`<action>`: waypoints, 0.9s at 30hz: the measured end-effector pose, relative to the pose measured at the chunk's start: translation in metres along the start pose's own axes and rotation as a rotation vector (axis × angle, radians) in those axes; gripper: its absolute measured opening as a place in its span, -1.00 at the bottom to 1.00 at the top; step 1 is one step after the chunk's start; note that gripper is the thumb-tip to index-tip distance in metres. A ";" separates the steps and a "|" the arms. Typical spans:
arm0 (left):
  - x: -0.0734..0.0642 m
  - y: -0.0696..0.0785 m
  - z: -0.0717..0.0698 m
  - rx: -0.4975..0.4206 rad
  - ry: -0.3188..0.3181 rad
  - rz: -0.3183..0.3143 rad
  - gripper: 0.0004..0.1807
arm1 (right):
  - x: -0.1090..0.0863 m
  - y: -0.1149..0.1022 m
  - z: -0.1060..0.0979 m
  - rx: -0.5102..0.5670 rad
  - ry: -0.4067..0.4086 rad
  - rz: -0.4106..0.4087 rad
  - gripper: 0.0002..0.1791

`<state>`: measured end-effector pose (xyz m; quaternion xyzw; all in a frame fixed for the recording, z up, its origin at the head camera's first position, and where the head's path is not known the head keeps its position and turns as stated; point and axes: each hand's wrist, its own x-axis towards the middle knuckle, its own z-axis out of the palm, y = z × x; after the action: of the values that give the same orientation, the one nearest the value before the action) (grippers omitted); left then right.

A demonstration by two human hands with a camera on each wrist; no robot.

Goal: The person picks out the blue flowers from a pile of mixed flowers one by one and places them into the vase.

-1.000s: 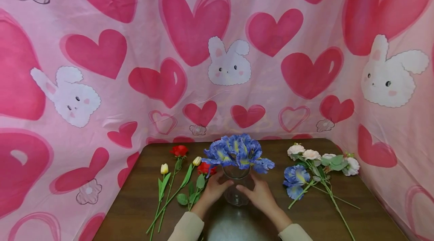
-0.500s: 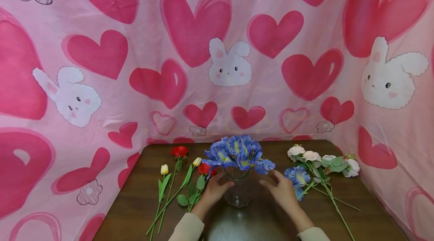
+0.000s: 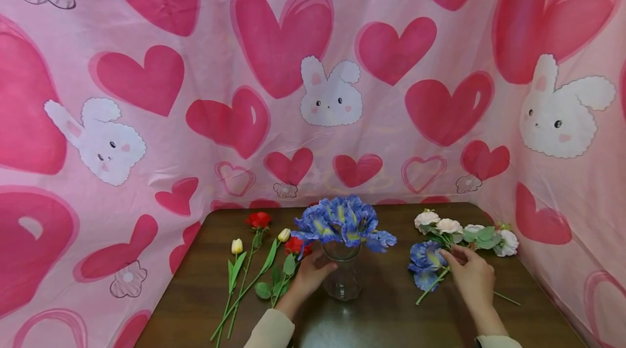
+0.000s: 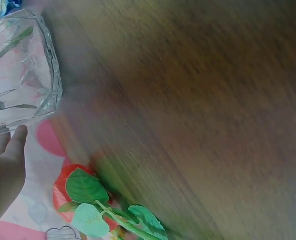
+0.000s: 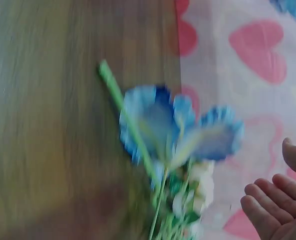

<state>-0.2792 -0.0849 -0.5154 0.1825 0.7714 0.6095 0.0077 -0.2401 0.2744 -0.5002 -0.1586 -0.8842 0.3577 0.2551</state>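
A clear glass vase (image 3: 344, 281) stands on the table, filled with blue irises (image 3: 342, 220). My left hand (image 3: 309, 278) holds the vase's left side, thumb in front; the left wrist view shows fingertips (image 4: 18, 136) at the glass. On the right, my right hand (image 3: 471, 276) hovers beside a loose blue iris (image 3: 426, 261), covering part of the pale flowers' stems. In the right wrist view, that hand's fingers (image 5: 268, 202) are extended with nothing between them, and the iris's cut green stem (image 5: 122, 107) lies to their left.
Pale pink roses (image 3: 449, 225) lie on the right of the wooden table (image 3: 371, 321). To the left lie yellow-white tulips (image 3: 237, 246) and red roses (image 3: 258, 219), their stems crossing. A pink heart-and-rabbit cloth (image 3: 391, 147) surrounds the back and sides.
My right hand has let go of the vase and moved right, to the loose iris and pale roses. The left hand has stayed at the vase.
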 end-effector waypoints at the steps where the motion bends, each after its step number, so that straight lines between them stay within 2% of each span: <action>1: 0.000 0.000 0.000 -0.001 -0.001 0.004 -0.43 | 0.001 0.005 -0.005 -0.020 -0.003 0.013 -0.56; 5: 0.000 -0.001 0.000 0.004 0.003 0.010 -0.44 | 0.003 0.024 -0.020 -0.091 -0.028 0.049 -0.53; 8: 0.000 0.000 0.000 0.013 0.004 0.011 -0.44 | 0.003 0.037 -0.027 -0.140 -0.078 0.071 -0.50; 16: -0.001 0.001 -0.001 0.032 -0.001 0.008 -0.47 | 0.003 0.059 -0.037 -0.249 -0.327 0.133 -0.34; 23: 0.001 -0.006 0.001 0.016 0.010 0.014 -0.49 | 0.002 0.071 -0.039 -0.299 -0.476 0.170 -0.44; 27: 0.002 -0.006 0.002 0.006 0.021 0.030 -0.52 | -0.001 0.077 -0.039 -0.301 -0.519 0.172 -0.53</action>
<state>-0.2819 -0.0836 -0.5216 0.1879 0.7703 0.6093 -0.0101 -0.2100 0.3488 -0.5315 -0.1722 -0.9462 0.2715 -0.0369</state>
